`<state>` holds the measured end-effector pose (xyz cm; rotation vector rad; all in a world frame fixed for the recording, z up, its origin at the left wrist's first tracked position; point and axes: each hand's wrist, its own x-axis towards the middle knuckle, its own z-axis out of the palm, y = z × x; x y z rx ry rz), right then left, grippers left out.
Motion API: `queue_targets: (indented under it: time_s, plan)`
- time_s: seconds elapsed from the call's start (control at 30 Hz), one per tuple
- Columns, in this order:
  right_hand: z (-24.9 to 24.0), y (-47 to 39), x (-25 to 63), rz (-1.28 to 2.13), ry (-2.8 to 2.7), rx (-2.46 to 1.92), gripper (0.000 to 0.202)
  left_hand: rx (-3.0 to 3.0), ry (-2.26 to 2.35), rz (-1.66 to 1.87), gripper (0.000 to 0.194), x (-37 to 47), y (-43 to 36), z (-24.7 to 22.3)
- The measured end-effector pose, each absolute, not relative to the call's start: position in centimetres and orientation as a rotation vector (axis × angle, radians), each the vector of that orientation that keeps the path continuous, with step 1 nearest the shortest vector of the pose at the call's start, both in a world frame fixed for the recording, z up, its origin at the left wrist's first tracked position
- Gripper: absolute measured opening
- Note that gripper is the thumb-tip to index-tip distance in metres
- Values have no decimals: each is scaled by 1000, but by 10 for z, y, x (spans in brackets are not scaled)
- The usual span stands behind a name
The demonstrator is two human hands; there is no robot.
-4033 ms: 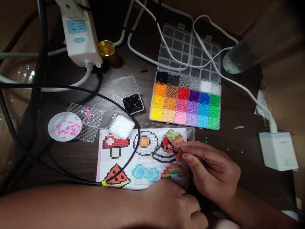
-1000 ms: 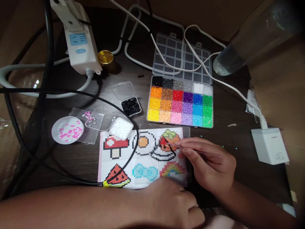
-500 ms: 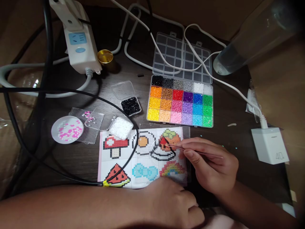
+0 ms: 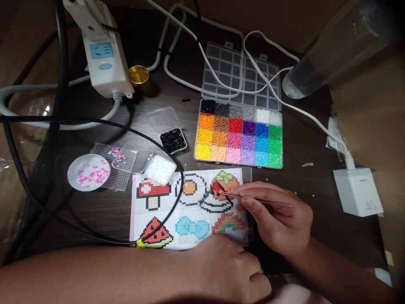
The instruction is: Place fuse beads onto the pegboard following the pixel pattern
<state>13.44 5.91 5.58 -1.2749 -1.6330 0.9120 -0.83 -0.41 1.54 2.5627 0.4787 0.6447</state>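
Observation:
My right hand (image 4: 275, 215) pinches a pair of thin pinkish tweezers (image 4: 265, 199), whose tip touches the beads over the orange fruit picture (image 4: 232, 185). Below it, my left hand (image 4: 230, 270) is curled into a fist at the lower edge of the pattern sheet; whether it holds anything is hidden. A clear pegboard (image 4: 248, 211) lies on the sheet (image 4: 136, 211), with a black outline and some red beads on it. The sheet also shows a mushroom (image 4: 154, 190), an egg, a watermelon slice (image 4: 156, 233), a blue bow and a rainbow.
Behind the sheet lies an open sorted bead case (image 4: 238, 135). Small boxes of black beads (image 4: 173, 140) and white beads (image 4: 160, 169) and a round dish (image 4: 89, 172) sit left. A power strip (image 4: 106, 55), gold cup (image 4: 138, 75), bottle (image 4: 303, 76), charger (image 4: 357, 192) and cables surround them.
My right hand and the tweezers have shifted very slightly left, with the tip still over the fruit picture. My left hand looks unmoved.

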Motion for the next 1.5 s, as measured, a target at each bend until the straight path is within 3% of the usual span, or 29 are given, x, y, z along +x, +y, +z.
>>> queue_targets:
  time_s: [1.5]
  plan:
    - [57, 59, 139, 855, -1640, -1287, 17, 2537, 443, 616, 25, -9, -4, 14]
